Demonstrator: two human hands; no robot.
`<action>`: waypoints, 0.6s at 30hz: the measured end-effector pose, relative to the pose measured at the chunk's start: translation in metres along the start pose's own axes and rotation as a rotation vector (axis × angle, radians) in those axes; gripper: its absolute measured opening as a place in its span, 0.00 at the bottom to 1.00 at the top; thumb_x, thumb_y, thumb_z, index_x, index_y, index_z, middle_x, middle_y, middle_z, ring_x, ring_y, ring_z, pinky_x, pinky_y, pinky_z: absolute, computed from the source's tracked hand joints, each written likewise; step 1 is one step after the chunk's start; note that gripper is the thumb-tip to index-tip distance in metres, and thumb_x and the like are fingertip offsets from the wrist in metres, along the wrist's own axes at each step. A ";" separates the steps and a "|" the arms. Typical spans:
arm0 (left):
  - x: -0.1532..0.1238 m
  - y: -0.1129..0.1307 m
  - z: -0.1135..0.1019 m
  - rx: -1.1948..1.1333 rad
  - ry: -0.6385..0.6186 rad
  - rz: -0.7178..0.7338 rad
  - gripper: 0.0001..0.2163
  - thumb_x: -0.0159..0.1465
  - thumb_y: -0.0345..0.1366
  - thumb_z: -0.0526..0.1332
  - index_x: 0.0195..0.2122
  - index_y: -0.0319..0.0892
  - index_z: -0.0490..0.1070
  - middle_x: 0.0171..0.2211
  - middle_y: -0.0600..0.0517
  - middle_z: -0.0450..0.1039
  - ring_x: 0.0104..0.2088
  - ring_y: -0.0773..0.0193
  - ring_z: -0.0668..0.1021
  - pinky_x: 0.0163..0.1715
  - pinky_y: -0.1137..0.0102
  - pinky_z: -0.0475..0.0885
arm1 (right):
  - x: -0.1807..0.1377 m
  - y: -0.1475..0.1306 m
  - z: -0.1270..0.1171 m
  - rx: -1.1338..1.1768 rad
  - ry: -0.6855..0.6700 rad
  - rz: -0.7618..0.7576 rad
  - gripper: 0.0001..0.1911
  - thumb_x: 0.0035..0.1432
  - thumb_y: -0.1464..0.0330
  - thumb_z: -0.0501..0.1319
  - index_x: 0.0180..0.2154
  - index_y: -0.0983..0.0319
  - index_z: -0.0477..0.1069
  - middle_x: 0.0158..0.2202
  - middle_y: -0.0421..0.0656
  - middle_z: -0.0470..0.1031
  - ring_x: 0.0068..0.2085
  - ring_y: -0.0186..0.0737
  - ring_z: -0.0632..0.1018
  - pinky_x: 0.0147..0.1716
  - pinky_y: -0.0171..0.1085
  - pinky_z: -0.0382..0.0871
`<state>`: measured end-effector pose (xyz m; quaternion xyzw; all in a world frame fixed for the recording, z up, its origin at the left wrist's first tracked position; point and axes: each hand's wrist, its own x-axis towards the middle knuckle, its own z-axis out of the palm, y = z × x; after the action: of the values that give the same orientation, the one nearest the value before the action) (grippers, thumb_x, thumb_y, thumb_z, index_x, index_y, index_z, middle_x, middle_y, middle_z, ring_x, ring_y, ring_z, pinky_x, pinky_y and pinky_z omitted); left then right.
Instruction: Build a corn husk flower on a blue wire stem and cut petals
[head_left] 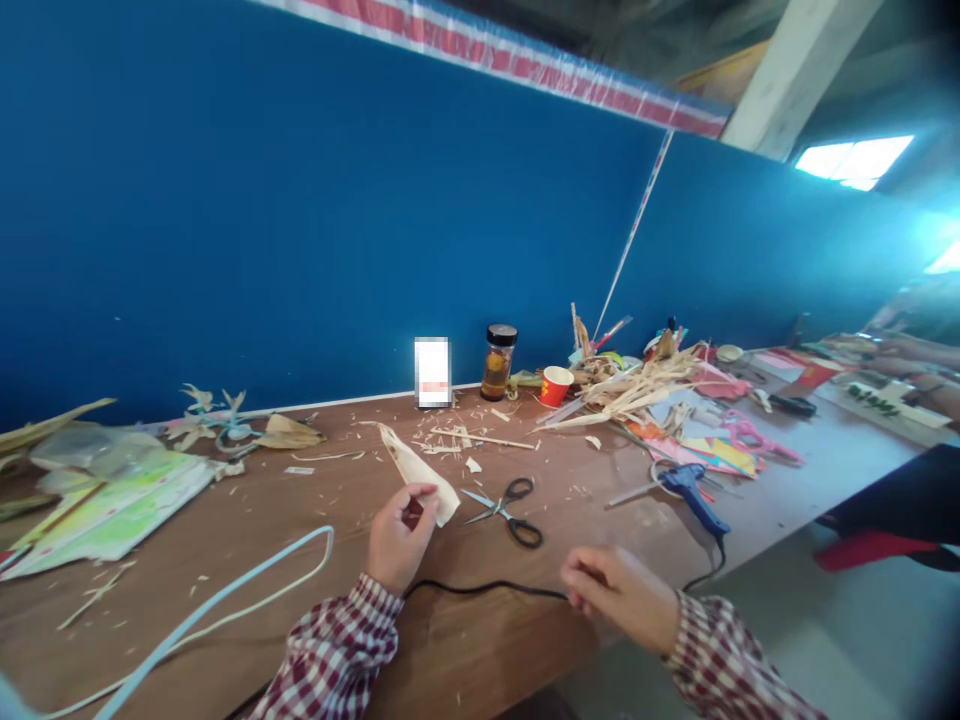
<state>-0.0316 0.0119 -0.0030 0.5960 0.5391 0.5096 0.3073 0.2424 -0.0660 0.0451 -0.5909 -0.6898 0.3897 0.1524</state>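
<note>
My left hand pinches a pale dried corn husk, whose narrow tip points up and to the left. Just right of the husk, a pair of scissors with black handles lies on the table with its blades apart. My right hand hovers by the table's front edge, its fingers curled together; whether anything small is between them I cannot make out. A black cable runs across the table between both hands. Husk scraps lie scattered behind the scissors.
A blue hot glue gun rests to the right, near a heap of dried husks. At the back stand a lidded jar of brown liquid and a red paper cup. A light-blue cord loops at left. Another person's arm shows far right.
</note>
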 end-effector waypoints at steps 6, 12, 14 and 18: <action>0.002 -0.015 -0.009 0.071 0.023 0.029 0.14 0.56 0.41 0.57 0.40 0.40 0.70 0.23 0.54 0.71 0.23 0.65 0.74 0.25 0.71 0.70 | 0.072 -0.042 0.020 -0.506 0.328 -0.157 0.13 0.57 0.69 0.54 0.44 0.57 0.68 0.41 0.44 0.72 0.40 0.39 0.73 0.37 0.34 0.62; 0.004 -0.014 -0.015 0.116 0.043 0.033 0.14 0.57 0.42 0.57 0.40 0.39 0.70 0.19 0.56 0.68 0.21 0.65 0.73 0.24 0.71 0.69 | 0.106 -0.045 0.012 -0.747 0.249 -0.063 0.11 0.61 0.67 0.50 0.36 0.58 0.70 0.39 0.43 0.71 0.37 0.38 0.73 0.33 0.33 0.61; 0.005 -0.014 -0.014 0.105 0.079 0.023 0.14 0.57 0.42 0.56 0.40 0.39 0.70 0.20 0.55 0.68 0.21 0.65 0.73 0.24 0.71 0.69 | 0.109 -0.041 -0.003 -0.763 0.289 -0.017 0.14 0.63 0.67 0.46 0.40 0.59 0.69 0.39 0.45 0.71 0.35 0.38 0.74 0.31 0.34 0.61; 0.006 -0.017 -0.015 0.043 0.160 -0.041 0.16 0.57 0.42 0.56 0.42 0.37 0.69 0.21 0.54 0.69 0.22 0.64 0.73 0.23 0.70 0.70 | 0.118 -0.033 -0.033 -0.807 0.307 0.058 0.15 0.63 0.69 0.45 0.43 0.62 0.69 0.38 0.50 0.73 0.38 0.44 0.75 0.32 0.37 0.63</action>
<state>-0.0515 0.0186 -0.0124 0.5487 0.5847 0.5377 0.2606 0.2111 0.0560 0.0606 -0.6734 -0.7393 0.0005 -0.0007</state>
